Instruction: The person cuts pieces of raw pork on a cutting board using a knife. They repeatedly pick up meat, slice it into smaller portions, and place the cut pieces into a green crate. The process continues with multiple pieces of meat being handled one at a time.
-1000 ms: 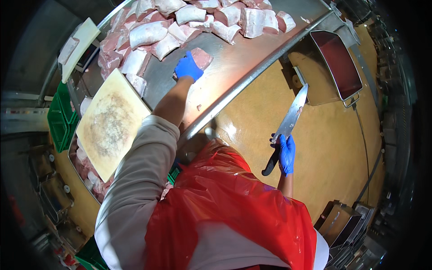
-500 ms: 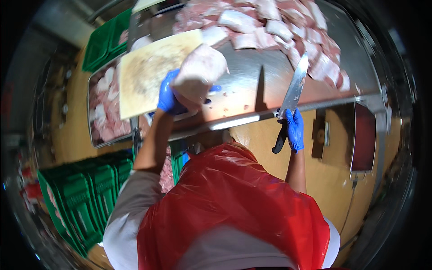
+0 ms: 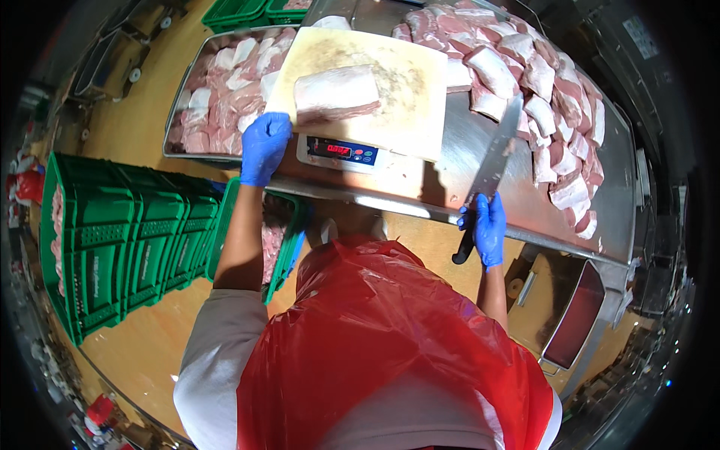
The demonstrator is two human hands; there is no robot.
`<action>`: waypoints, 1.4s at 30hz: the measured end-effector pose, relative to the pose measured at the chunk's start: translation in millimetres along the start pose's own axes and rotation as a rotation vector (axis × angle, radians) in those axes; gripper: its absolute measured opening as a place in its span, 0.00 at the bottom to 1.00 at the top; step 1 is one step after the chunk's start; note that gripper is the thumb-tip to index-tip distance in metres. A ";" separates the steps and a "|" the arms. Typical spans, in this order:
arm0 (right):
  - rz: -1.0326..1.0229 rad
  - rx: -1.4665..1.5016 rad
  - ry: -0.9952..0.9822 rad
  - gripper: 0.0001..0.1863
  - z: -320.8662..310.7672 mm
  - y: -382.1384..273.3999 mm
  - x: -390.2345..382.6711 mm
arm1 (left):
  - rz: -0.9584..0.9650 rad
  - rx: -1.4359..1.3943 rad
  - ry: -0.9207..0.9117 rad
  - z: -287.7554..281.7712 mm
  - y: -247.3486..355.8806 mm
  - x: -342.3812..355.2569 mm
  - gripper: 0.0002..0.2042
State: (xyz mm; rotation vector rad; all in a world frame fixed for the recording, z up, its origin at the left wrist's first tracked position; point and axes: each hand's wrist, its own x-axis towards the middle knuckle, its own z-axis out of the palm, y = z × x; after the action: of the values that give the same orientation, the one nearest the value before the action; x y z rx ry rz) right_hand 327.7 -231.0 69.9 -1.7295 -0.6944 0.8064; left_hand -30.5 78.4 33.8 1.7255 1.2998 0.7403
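Note:
On the stained cream cutting board (image 3: 409,90) lies a slab of pork (image 3: 337,91), pale fat upward and pink meat along its near edge. My left hand (image 3: 265,148), in a blue glove, is at the board's near left corner, just short of the slab, its fingers curled in with nothing visible in them. A digital scale (image 3: 339,153) with a lit red display shows from under the board's near edge. My right hand (image 3: 490,231), also gloved in blue, grips the black handle of a large knife (image 3: 495,160), its blade pointing up and away over the steel table's front edge.
Many cut pork pieces (image 3: 559,112) are heaped on the steel table (image 3: 469,131) at the right. A metal tray of meat (image 3: 174,129) stands left of the board. Green crates (image 3: 105,244) line the floor at lower left. An empty-looking metal tub (image 3: 576,319) sits below the table's right end.
The pork slab, held up in my left hand before, now lies on the cutting board, and that hand has come away from it. The view has turned; my right hand still holds the knife.

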 end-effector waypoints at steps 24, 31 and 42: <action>-0.590 -1.117 -0.504 0.17 205.2 -66.2 26.5 | 0.315 -0.219 0.400 37.5 7.5 -3.9 0.06; -0.384 -1.357 -0.518 0.10 120.9 -85.1 -36.9 | 0.332 -0.541 0.590 36.8 -38.0 2.6 0.09; -0.638 -1.050 -0.319 0.12 313.5 -125.8 51.1 | 0.116 -0.338 0.388 44.2 -14.7 21.0 0.13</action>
State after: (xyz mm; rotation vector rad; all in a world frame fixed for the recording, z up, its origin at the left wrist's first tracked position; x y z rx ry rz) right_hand 101.2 21.1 113.5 -2.0507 -2.0187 0.2328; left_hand 5.7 88.4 -0.8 1.4342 1.2416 1.3327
